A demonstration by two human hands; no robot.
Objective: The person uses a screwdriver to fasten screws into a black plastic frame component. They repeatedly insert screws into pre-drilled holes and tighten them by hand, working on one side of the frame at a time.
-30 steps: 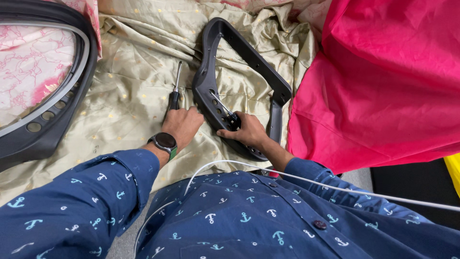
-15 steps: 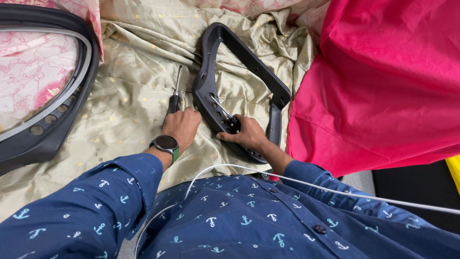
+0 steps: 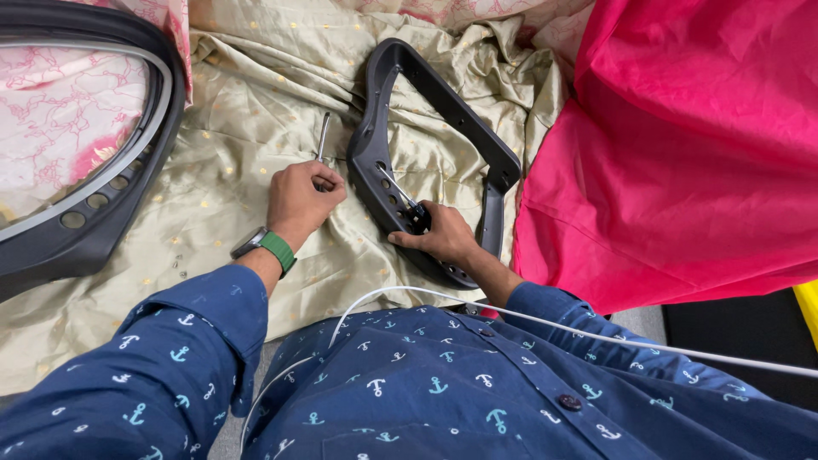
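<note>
Head view: left hand [image 3: 300,198] clenched on upright-pointing screwdriver [image 3: 322,140]; right hand [image 3: 443,237] gripping dark frame [image 3: 443,106].

The light is bright and even, shadows are soft, everything looks sharp, and the edges bend a little.

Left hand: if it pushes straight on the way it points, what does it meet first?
The left hand points up the picture, closed around a metal tool. Beyond the tool's tip lies only crumpled beige cloth. The dark plastic frame sits just right of that line; depth unclear.
</note>
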